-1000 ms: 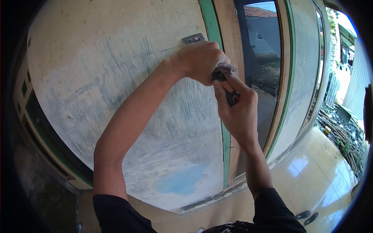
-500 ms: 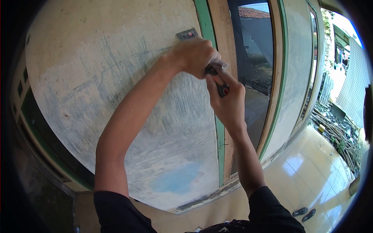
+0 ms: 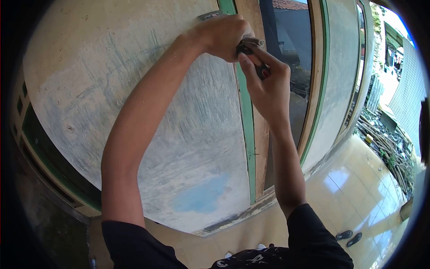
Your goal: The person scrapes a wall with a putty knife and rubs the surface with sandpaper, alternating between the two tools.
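My left hand (image 3: 224, 36) is wrapped round a tool near the top of the scuffed wall (image 3: 192, 103), beside the green door frame strip. The tool's flat grey head (image 3: 210, 15) shows past the knuckles, against the wall. Just right of it, my right hand (image 3: 271, 83) grips a black and red handle (image 3: 261, 69), with a light tube end (image 3: 255, 41) sticking out between the hands. Whether both hands hold one tool or two, I cannot tell. Grey scratches cover much of the wall, and a light blue patch (image 3: 201, 195) lies low on it.
A window (image 3: 293, 58) with a wooden frame stands right of the green strip (image 3: 248, 134). Below is a tiled floor (image 3: 322, 215) with a pair of dark sandals (image 3: 354, 239). Sticks and rubble (image 3: 392, 152) lie at the far right.
Both hands have moved up in the view, with the tool's flat head rising to near the top edge. The wall and floor have shifted slightly as the camera moved.
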The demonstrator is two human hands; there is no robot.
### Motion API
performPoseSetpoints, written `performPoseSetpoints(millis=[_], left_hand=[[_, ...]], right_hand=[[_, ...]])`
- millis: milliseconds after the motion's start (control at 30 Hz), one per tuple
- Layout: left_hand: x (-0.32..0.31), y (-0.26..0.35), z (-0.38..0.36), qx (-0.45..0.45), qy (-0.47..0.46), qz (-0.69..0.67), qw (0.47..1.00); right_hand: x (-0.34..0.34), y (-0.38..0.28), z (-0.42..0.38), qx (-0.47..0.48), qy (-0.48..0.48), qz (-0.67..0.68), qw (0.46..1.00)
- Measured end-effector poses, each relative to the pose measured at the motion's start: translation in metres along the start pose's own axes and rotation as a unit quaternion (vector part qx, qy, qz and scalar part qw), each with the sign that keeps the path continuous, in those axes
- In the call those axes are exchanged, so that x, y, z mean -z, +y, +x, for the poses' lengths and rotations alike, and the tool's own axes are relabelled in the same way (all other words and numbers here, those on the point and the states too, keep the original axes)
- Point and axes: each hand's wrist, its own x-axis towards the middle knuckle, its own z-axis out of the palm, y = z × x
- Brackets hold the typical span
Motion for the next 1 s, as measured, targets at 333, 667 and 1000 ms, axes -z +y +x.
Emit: performPoseSetpoints(millis=[333, 667, 1000], left_hand=[[-0.027, 0.016, -0.010, 0.042, -0.004, 0.105, 0.994], [-0.038, 0.019, -0.010, 0.047, 0.002, 0.100, 0.994], [-0.036, 0.015, -0.003, 0.029, 0.038, 0.098, 0.994]], right_hand=[[0.008, 0.026, -0.015, 0.000, -0.027, 0.047, 0.998], [0.015, 0.032, -0.019, -0.011, -0.050, 0.024, 0.998], [0.024, 0.028, -0.006, -0.011, -0.047, 0.032, 0.998]])
